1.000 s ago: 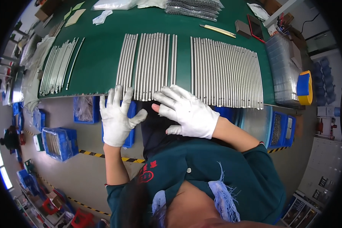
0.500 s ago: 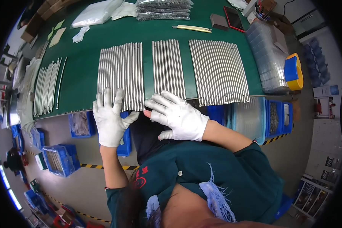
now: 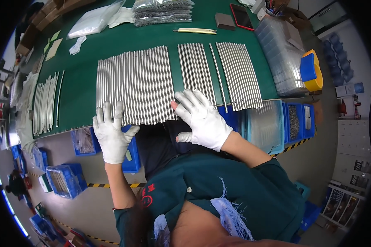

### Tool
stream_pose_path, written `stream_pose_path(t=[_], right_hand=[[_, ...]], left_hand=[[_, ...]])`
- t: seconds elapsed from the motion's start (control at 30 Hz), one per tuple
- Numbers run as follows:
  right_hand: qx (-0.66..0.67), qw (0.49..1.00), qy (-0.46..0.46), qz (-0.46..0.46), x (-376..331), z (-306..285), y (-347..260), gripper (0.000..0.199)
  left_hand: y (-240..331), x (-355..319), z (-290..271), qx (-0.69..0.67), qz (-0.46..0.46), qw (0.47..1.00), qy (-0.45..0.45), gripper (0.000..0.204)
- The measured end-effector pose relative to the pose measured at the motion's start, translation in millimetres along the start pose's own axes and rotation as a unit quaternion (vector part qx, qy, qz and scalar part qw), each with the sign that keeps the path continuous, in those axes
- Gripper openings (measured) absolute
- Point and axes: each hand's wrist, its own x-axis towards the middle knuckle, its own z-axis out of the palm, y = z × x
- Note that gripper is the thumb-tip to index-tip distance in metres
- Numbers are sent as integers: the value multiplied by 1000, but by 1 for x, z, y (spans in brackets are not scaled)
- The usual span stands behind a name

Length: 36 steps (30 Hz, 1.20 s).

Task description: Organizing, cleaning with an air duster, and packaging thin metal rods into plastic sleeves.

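Shiny metal rods lie side by side in rows on a green table. My left hand [image 3: 111, 133], in a white glove, rests its outstretched fingers over the near left ends of the wide left row of rods [image 3: 134, 84]. My right hand [image 3: 204, 119], also gloved, lies with fingers extended over the near ends of the middle row of rods [image 3: 196, 70]; one bare fingertip pokes out of the glove. A single rod [image 3: 219, 76] lies apart between the middle row and the right row of rods [image 3: 239, 74]. Neither hand grips anything visible.
A smaller batch of thin rods [image 3: 45, 103] lies at the far left. Behind are a utility knife [image 3: 196, 31], a grey block [image 3: 225, 21], a phone [image 3: 242, 17] and bagged stock [image 3: 163, 12]. Clear plastic trays [image 3: 278, 57] and a tape roll [image 3: 311, 71] stand at right; blue bins [image 3: 292, 123] sit below.
The left row has become wider and the right row narrower. One rod now lies separate beside the middle row. My right hand has shifted right with the middle row; the whole view has moved slightly.
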Motion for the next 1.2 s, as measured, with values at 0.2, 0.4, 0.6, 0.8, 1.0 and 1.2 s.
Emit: stream_pose_path(t=[0.2,0.4,0.6,0.8,1.0,1.2], right_hand=[[-182,968,40,170,-25,-27,60,91],[-197,953,53,223,-25,-4,49,88],[-155,971,124,130,-18,-7,43,92],[-198,907,73,365,-49,-24,118,85],[-99,972,73,201,-38,-15,83,82],[-185,951,142,201,-47,-32,106,79]], left_hand=[[-2,-3,-1,0,10,1000,17,82],[1,3,-2,4,15,1000,23,79],[0,1,-1,-3,6,1000,6,79],[0,-1,-4,5,-5,1000,8,79],[3,-2,1,6,-23,1000,-3,82],[0,-3,-3,9,-22,999,-22,83]])
